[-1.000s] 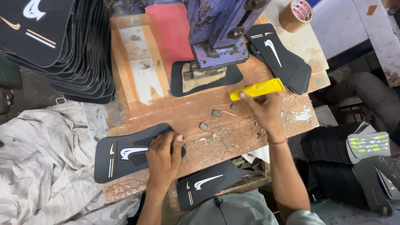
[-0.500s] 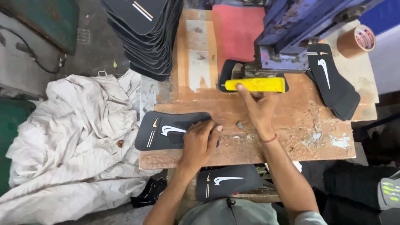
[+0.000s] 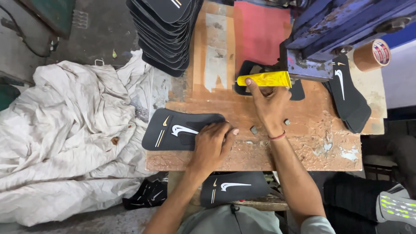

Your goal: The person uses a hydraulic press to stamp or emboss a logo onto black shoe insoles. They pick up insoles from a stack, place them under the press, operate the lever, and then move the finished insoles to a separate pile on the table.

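My left hand (image 3: 211, 145) rests flat on a black shoe-upper piece (image 3: 173, 129) with a white mark and gold lines, lying at the near left of the wooden workbench (image 3: 312, 143). My right hand (image 3: 269, 102) grips a yellow block (image 3: 264, 79) and holds it over another black piece (image 3: 248, 69) at the base of the blue press machine (image 3: 333, 39). Its thumb lies on the block's left end.
A tall stack of black pieces (image 3: 167, 30) stands at the far left of the bench; a smaller stack (image 3: 349, 97) lies to the right. A red sheet (image 3: 260, 32), a tape roll (image 3: 370, 54), a white cloth (image 3: 73, 130) and another black piece (image 3: 236, 188) on a lower ledge.
The view has shifted so the bench sits further right. My right hand with the yellow block moved up under the press. My left hand stays on the black piece.
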